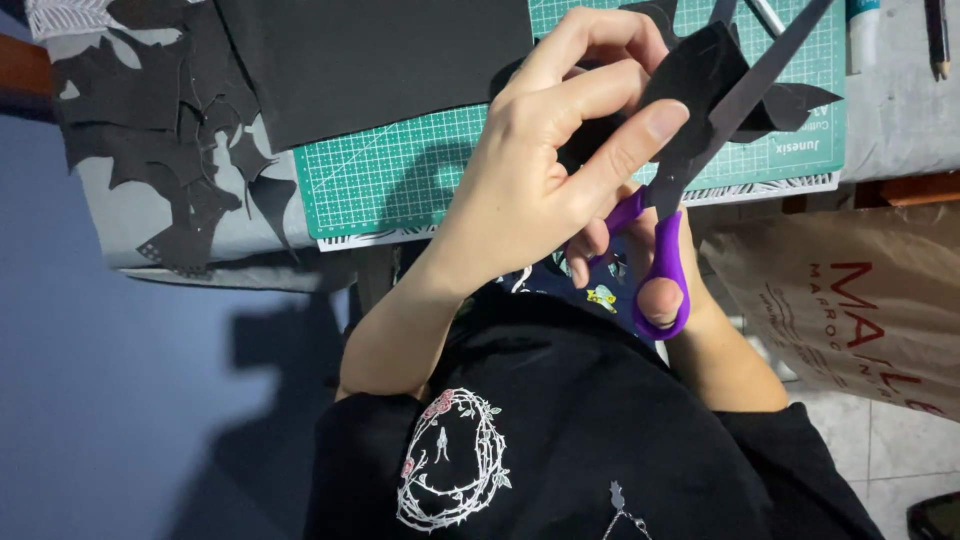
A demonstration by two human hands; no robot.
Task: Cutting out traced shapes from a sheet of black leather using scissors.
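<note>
My left hand (545, 165) is raised above my lap and pinches a small piece of black paper (700, 75) between thumb and fingers. My right hand (650, 290) sits just below it, mostly hidden, with thumb and fingers through the purple handles of a pair of scissors (665, 255). The scissors' dark blades (760, 75) point up and to the right, closed across the black piece. Both hands hover over the near edge of a green cutting mat (400, 170).
A large black sheet (370, 60) lies on the mat's left part, with black paper scraps (170, 130) on the grey table to the left. A brown paper bag (850, 290) stands at the right. A glue stick (862, 30) and a pencil (938, 35) lie at the top right.
</note>
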